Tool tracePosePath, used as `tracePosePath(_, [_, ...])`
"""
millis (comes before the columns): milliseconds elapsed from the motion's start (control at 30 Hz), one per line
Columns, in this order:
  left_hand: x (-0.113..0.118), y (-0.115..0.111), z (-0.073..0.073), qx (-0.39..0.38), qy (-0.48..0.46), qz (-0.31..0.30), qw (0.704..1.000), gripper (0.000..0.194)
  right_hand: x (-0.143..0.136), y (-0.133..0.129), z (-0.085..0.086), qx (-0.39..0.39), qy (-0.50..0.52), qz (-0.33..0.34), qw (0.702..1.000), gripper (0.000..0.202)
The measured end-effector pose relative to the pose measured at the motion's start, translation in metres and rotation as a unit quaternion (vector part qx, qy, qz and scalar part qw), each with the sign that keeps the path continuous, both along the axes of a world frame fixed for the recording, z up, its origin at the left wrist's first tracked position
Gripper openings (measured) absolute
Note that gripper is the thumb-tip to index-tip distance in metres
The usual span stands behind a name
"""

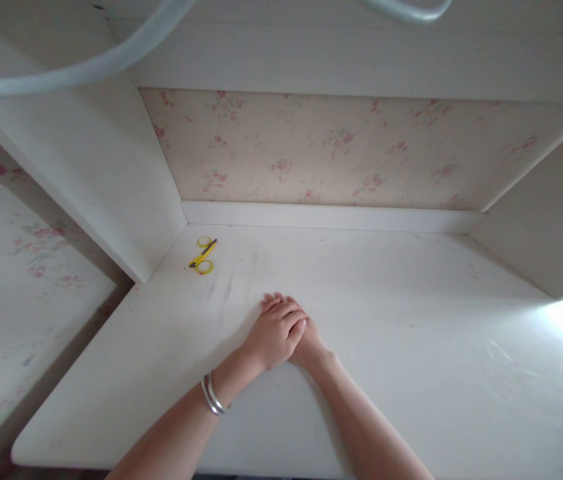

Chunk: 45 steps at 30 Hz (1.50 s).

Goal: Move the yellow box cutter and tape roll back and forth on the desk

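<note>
My left hand lies across the top of my right hand on the white desk. The left fingers stretch over the back of the right hand, close together. Most of the right hand is covered, with only its fingertips and the wrist side showing. No object appears in either hand. Two silver bangles circle my left wrist. Farther back on the left lies a yellow and dark utility knife, apart from my hands. One yellow ring, perhaps a tape roll, is beside it, and a second yellow ring sits behind.
A white side panel rises at the left and another panel at the right. Flowered wallpaper covers the back, below a white shelf front. Pale curved tubes cross the top of the view.
</note>
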<state>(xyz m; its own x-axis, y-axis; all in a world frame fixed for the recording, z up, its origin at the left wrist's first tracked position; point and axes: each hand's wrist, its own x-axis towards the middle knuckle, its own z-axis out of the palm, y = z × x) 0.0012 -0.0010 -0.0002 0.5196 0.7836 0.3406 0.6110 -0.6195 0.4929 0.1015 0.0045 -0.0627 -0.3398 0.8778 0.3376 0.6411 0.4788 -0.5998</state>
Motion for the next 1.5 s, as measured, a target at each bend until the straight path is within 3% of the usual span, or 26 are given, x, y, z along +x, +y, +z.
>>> tracePosePath(167, [-0.012,0.010,0.006,-0.030,-0.090,0.018,0.995,0.026,0.002,0.002,0.018,0.027,-0.123,0.013,0.992,0.048])
tracePosePath(300, [-0.054,0.049,0.013,-0.005,-0.173,0.153,0.973,0.024,0.002,0.003,0.039,0.026,-0.133,0.009,0.991,0.037])
tracePosePath(433, [-0.118,0.104,0.012,0.044,-0.080,0.250,0.964,0.033,0.002,0.004,0.045,0.020,-0.131,-0.001,0.991,0.037])
tracePosePath(533, [-0.164,0.139,0.010,0.027,0.028,0.313,0.949,0.041,0.002,0.005,0.044,0.017,-0.126,-0.005,0.992,0.037])
tracePosePath(633, [-0.194,0.165,0.008,-0.001,0.069,0.308,0.949,0.044,0.003,0.006,0.043,0.016,-0.126,-0.004,0.992,0.037])
tracePosePath(767, [-0.209,0.183,0.000,-0.036,0.104,0.256,0.960,0.053,0.005,0.006,0.043,0.015,-0.129,-0.002,0.992,0.036])
tracePosePath(900, [-0.209,0.186,-0.014,-0.052,0.130,0.209,0.968,0.059,0.005,0.007,0.042,0.020,-0.129,-0.003,0.992,0.035])
tracePosePath(1167, [-0.188,0.165,-0.033,-0.012,0.154,0.208,0.966,0.052,0.005,0.009,0.041,0.016,-0.112,-0.007,0.994,0.035])
tracePosePath(1267, [-0.159,0.143,-0.039,0.011,0.160,0.197,0.967,0.050,0.005,0.011,0.039,0.008,-0.064,-0.010,0.998,0.033])
tracePosePath(1367, [-0.119,0.106,-0.044,0.035,0.163,0.184,0.969,0.049,0.007,0.014,0.036,-0.021,0.067,-0.043,0.997,0.031])
tracePosePath(1500, [-0.056,0.041,-0.047,0.069,0.155,0.162,0.972,0.048,0.014,0.018,0.034,-0.070,0.312,-0.159,0.934,0.030])
